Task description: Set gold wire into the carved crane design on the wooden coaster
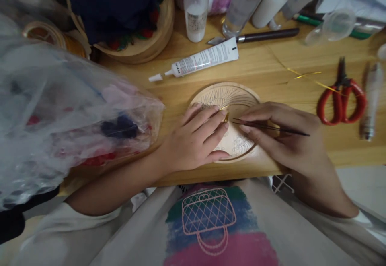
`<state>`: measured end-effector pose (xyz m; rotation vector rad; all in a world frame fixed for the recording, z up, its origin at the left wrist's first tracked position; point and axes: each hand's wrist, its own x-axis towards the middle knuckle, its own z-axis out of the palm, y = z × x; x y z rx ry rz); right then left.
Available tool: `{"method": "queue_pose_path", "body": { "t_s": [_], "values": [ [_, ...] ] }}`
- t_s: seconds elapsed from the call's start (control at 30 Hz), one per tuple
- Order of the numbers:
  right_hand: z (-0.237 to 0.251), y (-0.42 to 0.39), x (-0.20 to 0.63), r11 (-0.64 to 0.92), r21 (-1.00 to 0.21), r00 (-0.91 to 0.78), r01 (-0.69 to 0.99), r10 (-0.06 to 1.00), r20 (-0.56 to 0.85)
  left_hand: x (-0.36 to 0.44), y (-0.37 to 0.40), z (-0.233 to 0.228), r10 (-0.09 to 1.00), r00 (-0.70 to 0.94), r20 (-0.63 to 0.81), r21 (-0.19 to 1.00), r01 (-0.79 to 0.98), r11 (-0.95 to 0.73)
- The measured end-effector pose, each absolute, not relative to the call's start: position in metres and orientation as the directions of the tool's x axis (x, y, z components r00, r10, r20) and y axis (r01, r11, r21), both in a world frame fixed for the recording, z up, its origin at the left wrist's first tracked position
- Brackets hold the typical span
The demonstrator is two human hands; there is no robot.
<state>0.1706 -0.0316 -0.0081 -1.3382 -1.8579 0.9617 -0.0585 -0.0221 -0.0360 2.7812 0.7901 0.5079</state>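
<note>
A round wooden plate (224, 89) with dark line drawings lies on the table in front of me. My left hand (197, 139) rests flat over its left part with fingers apart, covering much of the drawing. Beside the fingertips a bit of gold wire (226, 117) shows on the plate. My right hand (280, 133) pinches a pair of dark tweezers (271, 127) between thumb and fingers, at the plate's right side. The tweezers' tips point left toward the gold wire, a small gap apart from it.
An uncapped glue tube (205, 62) and its cap (155, 77) lie behind the plate. A craft knife (268, 35), bottles (196, 12), gold wire strands (304, 75) and red-handled pliers (340, 101) lie beyond and right. A plastic bag (90, 109) fills the left; a wooden hoop (164, 28) stands behind it.
</note>
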Motion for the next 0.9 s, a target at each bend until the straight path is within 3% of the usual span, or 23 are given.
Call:
{"method": "queue_pose_path", "body": {
  "t_s": [0.9],
  "values": [
    [-0.0141, -0.0303, 0.1699, 0.343, -0.791, -0.356, 0.506, 0.919, 0.171, -0.0553, -0.0194, -0.0341, 0.536, 0.778, 0.328, 0.267, 0.468, -0.842]
  ]
}}
